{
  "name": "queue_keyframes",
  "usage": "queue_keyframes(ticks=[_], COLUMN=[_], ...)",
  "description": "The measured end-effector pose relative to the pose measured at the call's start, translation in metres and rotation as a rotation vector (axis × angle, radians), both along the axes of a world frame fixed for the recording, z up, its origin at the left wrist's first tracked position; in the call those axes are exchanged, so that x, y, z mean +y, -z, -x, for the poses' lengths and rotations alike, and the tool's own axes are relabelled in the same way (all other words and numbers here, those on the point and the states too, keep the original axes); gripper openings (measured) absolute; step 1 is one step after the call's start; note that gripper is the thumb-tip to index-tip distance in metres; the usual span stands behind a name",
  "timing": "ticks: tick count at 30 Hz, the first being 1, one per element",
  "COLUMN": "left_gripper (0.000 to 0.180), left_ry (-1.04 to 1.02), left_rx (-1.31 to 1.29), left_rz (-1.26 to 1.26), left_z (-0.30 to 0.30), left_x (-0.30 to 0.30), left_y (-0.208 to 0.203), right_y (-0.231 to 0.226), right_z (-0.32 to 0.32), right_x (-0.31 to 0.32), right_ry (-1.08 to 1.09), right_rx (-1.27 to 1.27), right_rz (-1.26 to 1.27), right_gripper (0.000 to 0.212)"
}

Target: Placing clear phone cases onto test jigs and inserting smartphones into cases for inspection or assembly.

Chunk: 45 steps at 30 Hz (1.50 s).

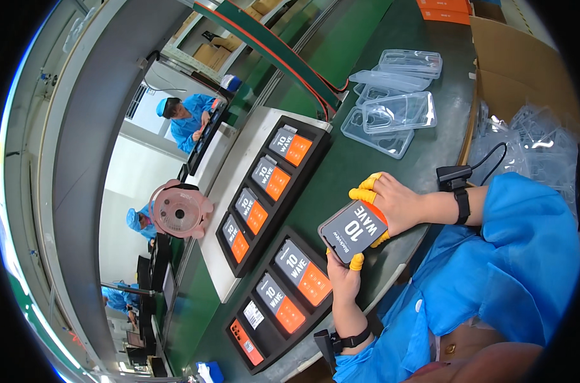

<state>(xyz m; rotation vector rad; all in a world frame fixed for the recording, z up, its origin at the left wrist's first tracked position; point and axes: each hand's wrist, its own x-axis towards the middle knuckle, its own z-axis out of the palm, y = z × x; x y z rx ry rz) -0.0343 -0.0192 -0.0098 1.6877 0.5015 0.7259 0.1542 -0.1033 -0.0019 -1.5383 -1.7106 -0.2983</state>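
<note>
A smartphone (352, 231) with a grey and orange printed film on its face is held tilted between my two hands. My right hand (392, 201), with yellow finger cots, grips its orange end and side. My left hand (345, 271), also with a yellow finger cot in sight, pinches its near corner. Just left of my hands lies a black tray (264, 276) on the bench. In it sit two phones with the same film, one dark slot with a white label (253, 314), and an orange phone (245, 342) lying back up with its cameras showing.
A second black tray (315, 135) with several film-covered phones rests on a white board (221, 281). Clear plastic cases (398, 112) are piled beyond my right hand. A cardboard box (520, 70) of clear plastic stands right. A pink fan (181, 210) and co-workers (189, 118) are farther left.
</note>
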Motion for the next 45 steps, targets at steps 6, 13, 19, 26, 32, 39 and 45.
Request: queue_keyframes(ticks=[6,13,19,26,32,39,45], left_gripper=[0.05,0.041,0.036,0.052,0.052,0.057,0.047], left_ry=[-0.032,-0.166,-0.161,-0.331,-0.028,0.306,0.205], left_rx=[0.053,0.028,-0.083,0.303,0.021,0.188,0.377], left_rz=[-0.085,-0.193,-0.142,-0.154,-0.047,-0.012,-0.406], left_z=[-0.001,-0.002,0.003,0.003,0.007,-0.013,-0.035], left_x=[0.002,-0.01,-0.006,-0.002,0.022,-0.007,-0.026], left_y=[0.001,-0.009,-0.001,-0.01,0.011,0.014,0.015], right_y=[0.001,-0.015,-0.016,-0.015,0.003,0.02,0.025], right_z=[0.001,-0.011,-0.019,-0.014,-0.014,0.009,0.011], right_x=[0.0,-0.006,0.012,0.001,-0.003,-0.006,-0.008], right_ry=[0.02,-0.156,-0.06,0.038,0.066,-0.218,-0.298], right_rx=[0.009,0.034,-0.052,0.181,0.194,0.923,0.902], right_rz=[-0.048,0.057,0.224,0.367,0.15,0.165,0.05], right_gripper=[0.094,0.101,0.073,0.044,0.049,0.059,0.051])
